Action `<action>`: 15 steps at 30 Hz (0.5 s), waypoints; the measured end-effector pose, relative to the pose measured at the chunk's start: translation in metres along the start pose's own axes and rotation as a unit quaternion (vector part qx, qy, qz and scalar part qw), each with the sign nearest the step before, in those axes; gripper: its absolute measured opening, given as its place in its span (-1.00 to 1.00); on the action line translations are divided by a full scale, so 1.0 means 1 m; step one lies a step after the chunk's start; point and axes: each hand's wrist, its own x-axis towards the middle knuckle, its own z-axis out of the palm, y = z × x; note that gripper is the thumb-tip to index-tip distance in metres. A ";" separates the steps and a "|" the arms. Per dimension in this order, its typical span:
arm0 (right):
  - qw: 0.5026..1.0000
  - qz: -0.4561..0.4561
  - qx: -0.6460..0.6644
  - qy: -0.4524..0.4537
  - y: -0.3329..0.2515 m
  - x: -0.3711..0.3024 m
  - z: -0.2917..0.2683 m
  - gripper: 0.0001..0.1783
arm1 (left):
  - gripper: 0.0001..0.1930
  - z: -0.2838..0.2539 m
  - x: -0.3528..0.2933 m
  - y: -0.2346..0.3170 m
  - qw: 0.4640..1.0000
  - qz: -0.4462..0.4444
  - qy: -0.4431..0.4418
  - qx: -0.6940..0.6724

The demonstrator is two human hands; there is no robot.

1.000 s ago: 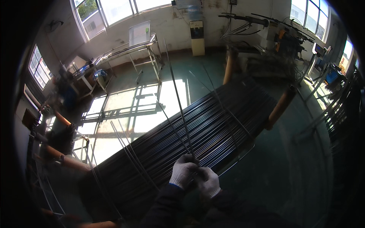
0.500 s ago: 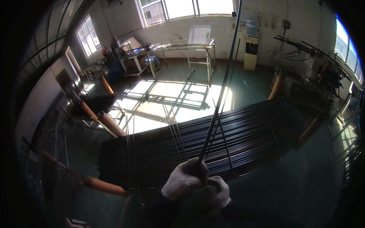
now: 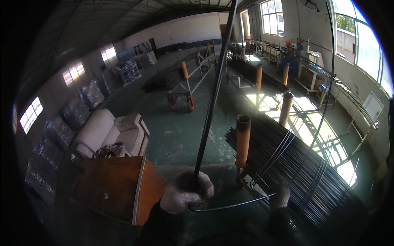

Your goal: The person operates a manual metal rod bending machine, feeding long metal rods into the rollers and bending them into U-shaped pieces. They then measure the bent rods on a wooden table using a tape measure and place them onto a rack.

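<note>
Both hands were gloved and low in frame: left hand [image 3: 186, 196] was closed in a fist around the lower end of a long dark rod [image 3: 213, 90], right hand [image 3: 280, 193] was closed on what looked like the far end of a thin curved bar [image 3: 230, 206] that ran between the two gloves, though the exact grip there was hard to make out. The rod stood nearly upright, its long axis running from the left fist up and slightly right, out past the top edge, so it lay straight ahead of and above the hands, with the left hand the one on it. Biggest thing nearby was the stack of dark rods [image 3: 312, 172] lying flat to the right, long axis running away toward the sunlit floor, just beside the right hand. An orange post [image 3: 242, 141] stood upright at the near corner of that stack, between the two hands and close to the held rod; more orange posts [image 3: 285, 107] lined the stack farther back. To the left, a brown wooden cabinet [image 3: 117, 184] sat just beside the left forearm, its edge close. Beyond it was a pale sofa [image 3: 108, 135]. Open green floor [image 3: 176, 131] lay ahead between the cabinet and the stack, with a wheeled cart [image 3: 186, 88] well apart up the aisle. Room to swing was mostly forward and up; sides were tight.
</note>
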 end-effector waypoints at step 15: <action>0.934 0.139 0.047 -0.326 0.034 0.040 0.502 -0.61 | -0.57 -0.203 -0.275 -0.065 0.571 -0.049 0.813 0.106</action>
